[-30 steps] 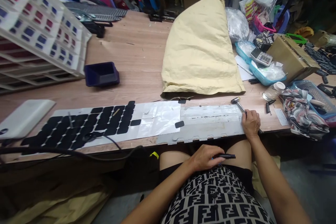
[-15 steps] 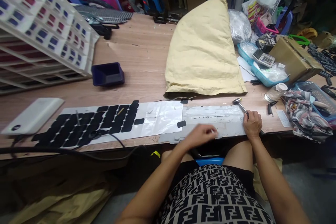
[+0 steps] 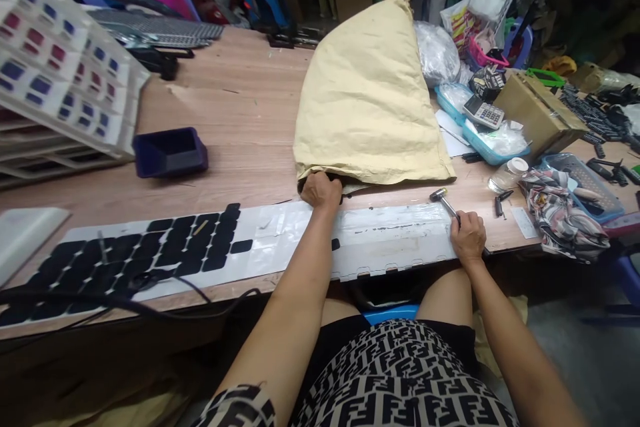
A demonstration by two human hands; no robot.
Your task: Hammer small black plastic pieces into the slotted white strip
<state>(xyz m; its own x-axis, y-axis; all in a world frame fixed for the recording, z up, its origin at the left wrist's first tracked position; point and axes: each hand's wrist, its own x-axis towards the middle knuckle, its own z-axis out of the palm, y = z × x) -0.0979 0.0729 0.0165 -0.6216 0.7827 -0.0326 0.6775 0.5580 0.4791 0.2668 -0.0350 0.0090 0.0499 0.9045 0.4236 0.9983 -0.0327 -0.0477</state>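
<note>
My left hand [image 3: 321, 190] is at the open mouth of a large tan paper sack [image 3: 375, 100]. Its knuckles are curled and the fingertips are hidden at the sack's dark opening. My right hand [image 3: 469, 236] is closed around the handle of a small hammer [image 3: 439, 195], whose head lies to the left above the hand. Under the hammer is a white board [image 3: 390, 247] along the table's front edge. To the left, dark rounded pieces [image 3: 173, 240] lie in rows on a white sheet [image 3: 270, 227]. One dark piece lies beside my left forearm.
A purple bin [image 3: 170, 152] and a white plastic crate [image 3: 75, 67] stand at left. Black cables [image 3: 225, 307] cross the front left edge. At right are a lidded jar [image 3: 507, 175], a patterned cloth [image 3: 563, 217], a blue basket [image 3: 583, 180], a calculator [image 3: 483, 111] and a cardboard box [image 3: 540, 110].
My left hand has moved forward and left from above the white board to the sack's mouth. My right hand still holds the hammer. The view has shifted to the right.
</note>
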